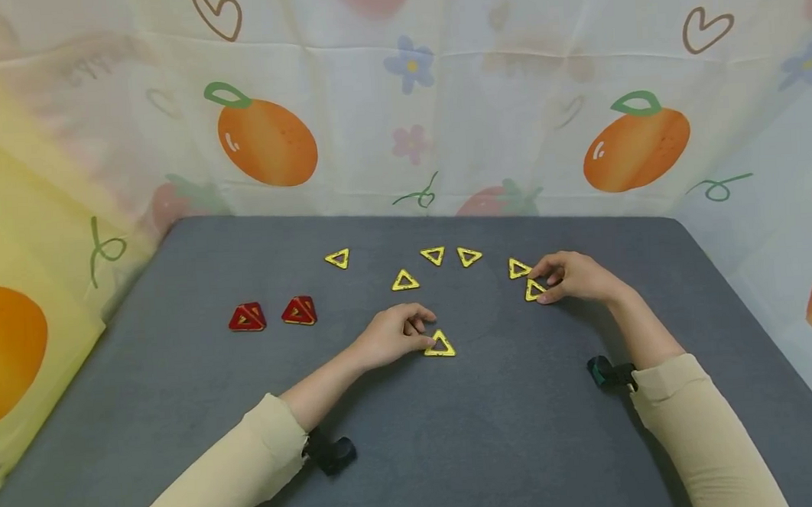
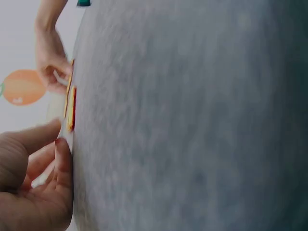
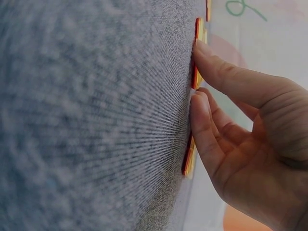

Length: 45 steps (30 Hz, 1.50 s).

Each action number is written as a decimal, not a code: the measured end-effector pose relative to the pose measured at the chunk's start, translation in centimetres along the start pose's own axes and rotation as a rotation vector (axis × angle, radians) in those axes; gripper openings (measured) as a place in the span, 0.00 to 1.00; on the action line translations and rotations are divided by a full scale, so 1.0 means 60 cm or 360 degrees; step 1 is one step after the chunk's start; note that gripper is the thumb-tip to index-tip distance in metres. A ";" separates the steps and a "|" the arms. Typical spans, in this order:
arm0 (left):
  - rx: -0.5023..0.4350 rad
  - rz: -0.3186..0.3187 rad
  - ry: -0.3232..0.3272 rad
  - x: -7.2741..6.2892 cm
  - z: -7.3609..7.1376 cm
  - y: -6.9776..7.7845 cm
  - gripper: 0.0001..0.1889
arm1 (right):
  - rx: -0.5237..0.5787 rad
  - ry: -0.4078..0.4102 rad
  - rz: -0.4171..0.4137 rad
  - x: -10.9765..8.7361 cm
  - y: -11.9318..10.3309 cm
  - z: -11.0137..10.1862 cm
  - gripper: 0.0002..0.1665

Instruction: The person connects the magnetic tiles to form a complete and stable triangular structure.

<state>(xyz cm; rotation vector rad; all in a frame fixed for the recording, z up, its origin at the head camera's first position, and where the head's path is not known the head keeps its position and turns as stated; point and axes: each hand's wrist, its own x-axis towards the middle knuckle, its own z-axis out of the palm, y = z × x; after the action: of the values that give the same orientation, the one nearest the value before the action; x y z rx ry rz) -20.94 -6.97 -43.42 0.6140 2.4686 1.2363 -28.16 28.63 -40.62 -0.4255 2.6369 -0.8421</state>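
My left hand (image 1: 393, 336) hovers low over the table, its thumb tip at the left edge of a yellow triangular tile (image 1: 446, 352) with a hollow middle. In the left wrist view, that tile (image 2: 71, 113) lies just past the fingertips. Over on the right, my right hand (image 1: 576, 277) pinches a second yellow triangular tile (image 1: 529, 295) between thumb and index finger. Close to its index finger lies another yellow triangular tile (image 1: 515, 273). The right wrist view shows the thumb overlapping the pinched tile (image 3: 195, 79), with the neighbouring tile (image 3: 187, 163) partly behind the fingers.
More yellow triangular tiles lie farther back: one at the left (image 1: 338, 265), one at centre (image 1: 405, 287), and a pair (image 1: 433, 250) to its right. Two red triangular pieces (image 1: 247, 318) sit at the left of the grey table (image 1: 485, 448). A printed curtain (image 1: 441, 129) hangs behind.
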 end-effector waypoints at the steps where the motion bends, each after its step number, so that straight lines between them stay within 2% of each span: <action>1: -0.0009 0.0011 -0.0026 -0.001 -0.004 -0.003 0.19 | 0.0002 0.0000 -0.0001 0.000 0.000 0.000 0.26; 5: -0.0030 0.0062 -0.0117 -0.005 -0.015 -0.011 0.21 | 0.0007 0.0000 0.0003 -0.001 -0.003 0.001 0.26; 10: 0.0021 0.0126 -0.0159 -0.007 -0.016 -0.011 0.21 | 0.0011 -0.0003 0.0001 -0.001 -0.004 -0.001 0.26; 18: 0.0058 0.0182 -0.0160 -0.006 -0.012 -0.006 0.21 | 0.0006 -0.0001 0.0011 0.000 0.000 -0.001 0.26; 28: 0.0129 0.0237 -0.0124 0.001 -0.006 -0.014 0.21 | 0.0019 -0.0006 0.0009 0.002 0.003 0.001 0.26; 45: 0.0127 0.0201 -0.0100 -0.004 -0.006 -0.006 0.18 | 0.0045 -0.0020 0.0004 0.003 0.003 0.000 0.26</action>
<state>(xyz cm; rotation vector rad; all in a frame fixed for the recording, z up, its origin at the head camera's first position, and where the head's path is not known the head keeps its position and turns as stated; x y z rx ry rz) -20.98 -7.55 -43.46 0.8287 2.4697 1.1491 -28.37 28.70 -40.75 -0.4191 2.6103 -0.8720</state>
